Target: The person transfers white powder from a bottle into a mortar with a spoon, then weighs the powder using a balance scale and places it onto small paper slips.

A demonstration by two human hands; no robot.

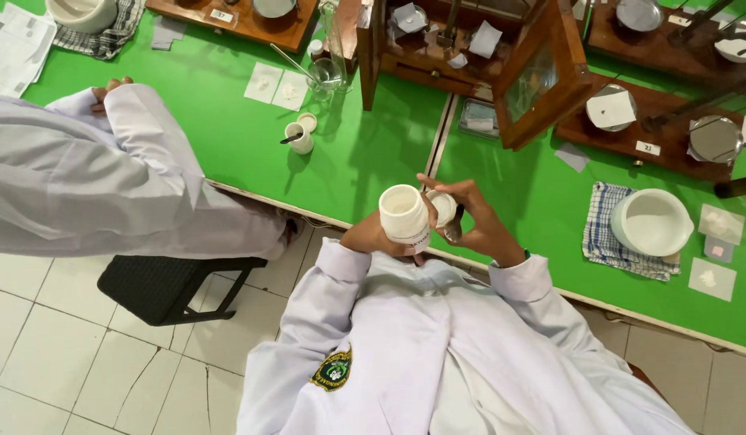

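Left hand (379,236) grips an open white jar (404,213); right hand (478,221) holds its lid (443,207) and a spoon (456,228).

Open jar (404,213) held over table edge (325,219), mortar (652,222) on cloth (607,234) to right (small cup (298,138) far left)

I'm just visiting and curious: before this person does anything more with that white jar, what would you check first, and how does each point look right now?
1. Jar held firmly: the left hand wraps the white jar from below. Ok.
2. Jar open: its mouth shows, with no lid on it. Ok.
3. Lid accounted for: the right hand holds the white lid beside the jar. Ok.
4. Spoon ready: a dark handle-like thing shows under the right hand. Cannot tell.
5. Jar contents: the inside looks white, the level is unclear. Cannot tell.
6. Neighbour clear: the other person's sleeve lies apart, on the green table. Ok.
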